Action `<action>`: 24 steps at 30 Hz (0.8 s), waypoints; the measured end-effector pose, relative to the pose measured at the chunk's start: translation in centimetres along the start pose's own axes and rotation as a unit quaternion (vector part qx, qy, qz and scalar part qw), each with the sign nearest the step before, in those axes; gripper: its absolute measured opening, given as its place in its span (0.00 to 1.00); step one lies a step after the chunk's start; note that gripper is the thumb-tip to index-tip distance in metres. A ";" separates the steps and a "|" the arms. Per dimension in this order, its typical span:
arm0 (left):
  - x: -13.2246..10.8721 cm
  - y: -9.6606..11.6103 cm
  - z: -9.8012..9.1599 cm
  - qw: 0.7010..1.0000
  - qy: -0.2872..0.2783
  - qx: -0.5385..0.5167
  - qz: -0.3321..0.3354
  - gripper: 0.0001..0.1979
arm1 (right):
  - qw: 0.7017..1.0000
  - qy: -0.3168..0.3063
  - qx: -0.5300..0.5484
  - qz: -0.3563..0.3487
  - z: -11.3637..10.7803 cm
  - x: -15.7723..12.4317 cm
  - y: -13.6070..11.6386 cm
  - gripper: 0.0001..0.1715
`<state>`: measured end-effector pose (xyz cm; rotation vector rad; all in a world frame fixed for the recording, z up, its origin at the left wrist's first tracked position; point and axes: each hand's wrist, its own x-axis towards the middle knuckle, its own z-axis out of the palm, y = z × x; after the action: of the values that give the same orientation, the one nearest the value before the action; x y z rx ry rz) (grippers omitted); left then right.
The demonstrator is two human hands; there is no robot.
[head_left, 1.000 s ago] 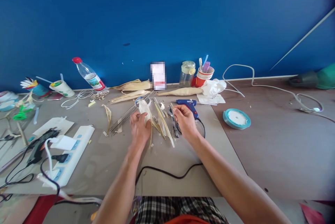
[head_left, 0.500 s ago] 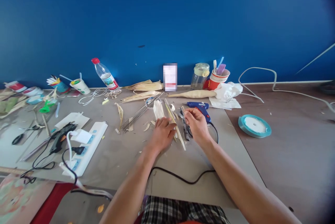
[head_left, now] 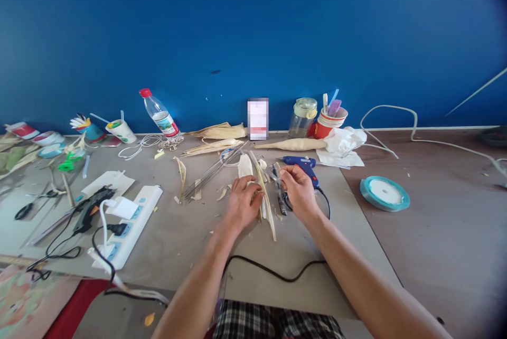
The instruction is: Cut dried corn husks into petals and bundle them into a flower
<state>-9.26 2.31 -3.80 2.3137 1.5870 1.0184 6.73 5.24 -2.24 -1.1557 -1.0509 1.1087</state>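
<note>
My left hand (head_left: 245, 201) is closed with its fingertips on the pale dried corn husk strips (head_left: 270, 217). These long, narrow strips lie at a slant on the grey table in front of me. A wider whitish husk piece (head_left: 245, 165) sticks out beyond the fingers. To the right, my right hand (head_left: 297, 188) pinches a thin silvery tool (head_left: 274, 174) that points toward the strips; its exact kind is too small to make out. Beneath that hand lies a dark, slim object (head_left: 282, 203). A blue hot glue gun (head_left: 299, 161) rests just behind the right hand.
Thin metal rods (head_left: 214, 172) and husk scraps lie left of my hands. Further left are a white power strip (head_left: 138, 223) and a black glue gun (head_left: 95, 209). A bottle (head_left: 160, 114), a jar (head_left: 303, 120) and paper cups (head_left: 331, 120) line the wall. Teal ribbon (head_left: 385, 194) sits right.
The husk strips have shifted toward me, their near end now lower and slightly left. My left hand's fingers have curled more. The right hand stays nearly in place.
</note>
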 end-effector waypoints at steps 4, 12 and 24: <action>0.3 -0.3 -0.3 0.996 0.076 -0.040 -0.030 0.06 | 1.000 -0.003 -0.010 0.002 0.0 -0.1 -0.2 0.11; 0.7 -0.2 -0.8 0.985 0.150 -0.069 -0.051 0.06 | 1.000 -0.005 0.002 0.011 0.1 0.0 -0.2 0.11; 0.4 -1.7 0.1 0.996 0.016 0.016 -0.091 0.18 | 1.000 0.003 0.015 0.007 0.2 -0.1 -0.8 0.10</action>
<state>-10.41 3.37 -4.48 2.1333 1.8003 0.9989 6.62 5.13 -1.46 -1.1428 -1.0206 1.1282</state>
